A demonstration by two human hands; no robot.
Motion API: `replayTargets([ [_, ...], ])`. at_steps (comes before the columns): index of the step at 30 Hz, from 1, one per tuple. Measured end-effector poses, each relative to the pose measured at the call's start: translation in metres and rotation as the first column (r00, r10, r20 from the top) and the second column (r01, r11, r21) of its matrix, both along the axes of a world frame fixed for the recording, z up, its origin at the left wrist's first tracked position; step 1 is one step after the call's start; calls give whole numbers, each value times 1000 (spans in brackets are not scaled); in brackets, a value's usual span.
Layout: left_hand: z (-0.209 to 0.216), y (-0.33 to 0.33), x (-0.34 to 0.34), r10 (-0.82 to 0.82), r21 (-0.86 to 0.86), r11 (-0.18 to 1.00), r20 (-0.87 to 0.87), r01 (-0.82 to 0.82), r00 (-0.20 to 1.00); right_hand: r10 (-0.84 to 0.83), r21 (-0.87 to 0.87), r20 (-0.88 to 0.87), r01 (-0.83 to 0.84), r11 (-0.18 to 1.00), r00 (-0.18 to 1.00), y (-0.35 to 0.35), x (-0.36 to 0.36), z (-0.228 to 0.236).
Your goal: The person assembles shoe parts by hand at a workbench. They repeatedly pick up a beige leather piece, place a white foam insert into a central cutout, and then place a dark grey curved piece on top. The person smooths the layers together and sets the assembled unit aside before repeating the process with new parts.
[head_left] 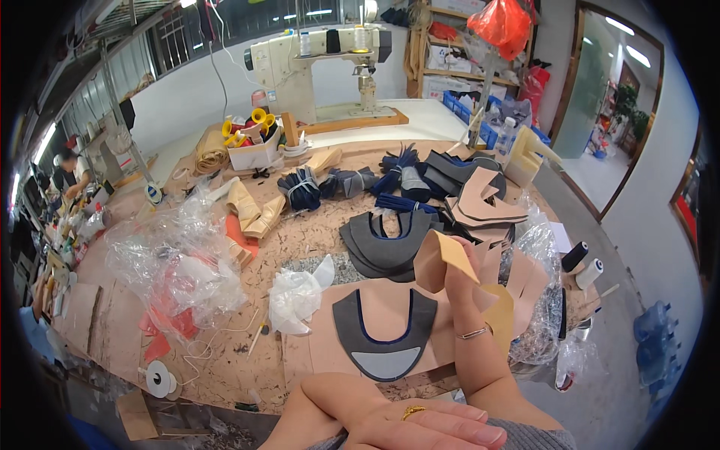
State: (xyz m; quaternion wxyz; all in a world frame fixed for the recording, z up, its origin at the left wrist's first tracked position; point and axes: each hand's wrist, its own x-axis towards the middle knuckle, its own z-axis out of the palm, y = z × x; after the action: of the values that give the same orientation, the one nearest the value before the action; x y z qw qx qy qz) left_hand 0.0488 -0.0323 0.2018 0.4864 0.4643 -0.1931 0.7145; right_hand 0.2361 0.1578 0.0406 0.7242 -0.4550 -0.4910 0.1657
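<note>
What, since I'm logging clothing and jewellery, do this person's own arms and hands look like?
The ungloved left hand wears a gold-coloured ring; the ungloved right hand, a slim, shiny bangle at the wrist. Grey ribbed fabric, perhaps a sleeve, shows beside the right forearm.

Even, fairly bright white light covers the surface (309,234), leaving only soft shadows. Lamps (45,143) glare white at far left and beyond the doorway (609,112); the film (187,270) glints. The middle looks sharp, the far left soft. Straight edges bow outward, and black rounds the corners.
</note>
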Motion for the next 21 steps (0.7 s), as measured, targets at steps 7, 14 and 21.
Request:
replayTargets([
  [7, -28, 35, -18, 55, 301, 954, -137, -11, 989, 5, 9, -35, -5, 1000, 999, 3, 1, -6],
  [14, -94, 56, -31, 449, 370, 876, -860, -309, 242, 31, 115, -351, 10, 993, 936, 12, 15, -13],
  [21, -191, 21, -45, 546, 705, 649, -693, -285, -471, 305, 266, -697, -161, 950, 649, -15, 20, 69],
])
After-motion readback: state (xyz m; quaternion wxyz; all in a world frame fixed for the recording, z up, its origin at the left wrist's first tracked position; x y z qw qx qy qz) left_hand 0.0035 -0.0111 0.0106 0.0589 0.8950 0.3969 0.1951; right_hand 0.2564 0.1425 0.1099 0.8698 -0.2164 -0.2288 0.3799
